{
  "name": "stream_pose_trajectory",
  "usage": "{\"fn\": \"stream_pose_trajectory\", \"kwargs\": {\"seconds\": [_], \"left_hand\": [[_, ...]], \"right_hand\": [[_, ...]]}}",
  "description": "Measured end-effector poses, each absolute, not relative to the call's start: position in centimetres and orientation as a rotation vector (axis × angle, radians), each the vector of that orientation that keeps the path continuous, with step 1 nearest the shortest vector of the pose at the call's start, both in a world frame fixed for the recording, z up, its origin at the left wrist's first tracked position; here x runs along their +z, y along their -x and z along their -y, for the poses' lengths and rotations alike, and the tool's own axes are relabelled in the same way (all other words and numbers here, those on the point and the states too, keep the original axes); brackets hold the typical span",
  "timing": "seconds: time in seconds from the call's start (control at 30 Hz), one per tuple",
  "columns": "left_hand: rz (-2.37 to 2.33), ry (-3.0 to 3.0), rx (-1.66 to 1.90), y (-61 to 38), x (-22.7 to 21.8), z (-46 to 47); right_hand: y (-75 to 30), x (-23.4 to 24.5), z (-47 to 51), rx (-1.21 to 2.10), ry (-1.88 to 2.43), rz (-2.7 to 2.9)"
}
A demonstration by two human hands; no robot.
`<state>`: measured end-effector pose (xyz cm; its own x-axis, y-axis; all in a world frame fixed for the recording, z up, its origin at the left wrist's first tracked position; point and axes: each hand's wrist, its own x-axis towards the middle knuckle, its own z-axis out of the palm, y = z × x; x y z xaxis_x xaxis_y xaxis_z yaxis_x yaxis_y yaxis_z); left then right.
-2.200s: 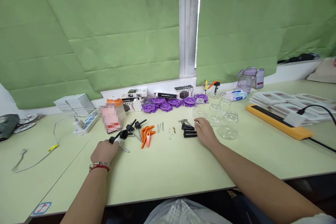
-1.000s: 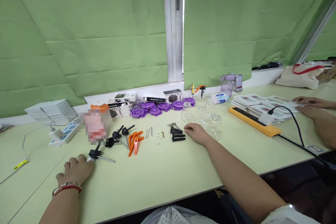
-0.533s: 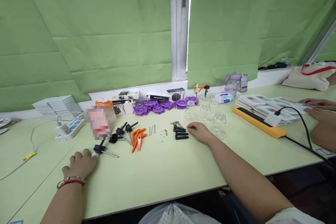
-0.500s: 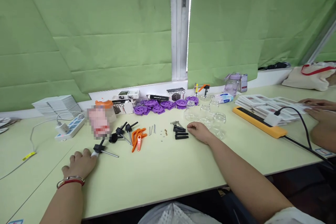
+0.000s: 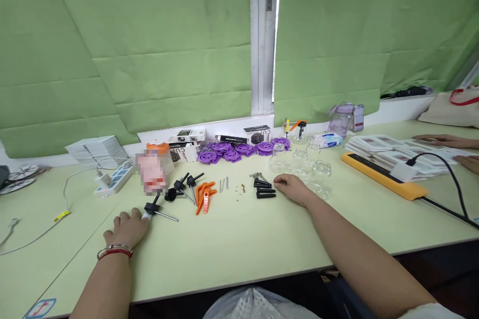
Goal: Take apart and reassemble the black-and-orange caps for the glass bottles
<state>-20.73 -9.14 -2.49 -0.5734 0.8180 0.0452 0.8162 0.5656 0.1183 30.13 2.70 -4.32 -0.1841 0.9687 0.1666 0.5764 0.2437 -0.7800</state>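
My left hand lies palm down on the pale green table, fingers stretched out. Its fingertips touch the white end of a black pump head with a thin metal tube. More black pump heads lie just beyond it, beside several orange clips. My right hand rests palm down with loose fingers, holding nothing. It lies between three short black tubes and a group of small clear glass jars.
Metal pins, small springs and purple discs lie mid-table. A blurred pink container, power strip and card stack sit left. An orange-yellow device with cable, card stacks and another person's hands are right.
My left hand has drawn back toward me, with one pump head now lying at its fingertips. The view has swung sideways and back. My right hand has stayed by the black tubes.
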Motion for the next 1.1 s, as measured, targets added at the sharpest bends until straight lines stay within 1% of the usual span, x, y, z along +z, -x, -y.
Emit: {"fn": "stream_pose_trajectory", "kwargs": {"seconds": [0.07,0.13,0.3,0.4,0.47,0.73,0.87,1.1], "left_hand": [[-2.73,-1.447,0.187,20.7,-2.1,9.2],[-2.708,-1.425,0.194,20.6,-1.7,9.3],[-2.719,-1.396,0.242,20.5,-1.1,9.3],[-2.694,-1.394,0.203,20.6,-1.0,9.3],[-2.686,-1.391,0.177,20.7,-1.1,9.3],[-2.691,-1.438,0.164,21.7,-2.2,8.9],[-2.679,-1.464,0.215,21.8,-2.3,9.1],[-2.655,-1.484,0.279,21.6,-2.1,9.2]], "right_hand": [[-29.8,-4.0,-2.5,0.686,1.42,1.849],[-29.2,-3.1,-2.0,0.522,1.367,1.794],[-28.5,1.0,1.7,0.019,0.997,1.486],[-29.8,2.8,4.5,-0.218,0.989,1.354],[-31.0,2.9,5.7,-0.306,1.022,1.296],[-33.7,-1.0,6.0,-0.358,1.238,1.222],[-34.0,-1.5,5.8,-0.358,1.287,1.22],[-33.3,-1.8,6.1,-0.31,1.236,1.344]]}}
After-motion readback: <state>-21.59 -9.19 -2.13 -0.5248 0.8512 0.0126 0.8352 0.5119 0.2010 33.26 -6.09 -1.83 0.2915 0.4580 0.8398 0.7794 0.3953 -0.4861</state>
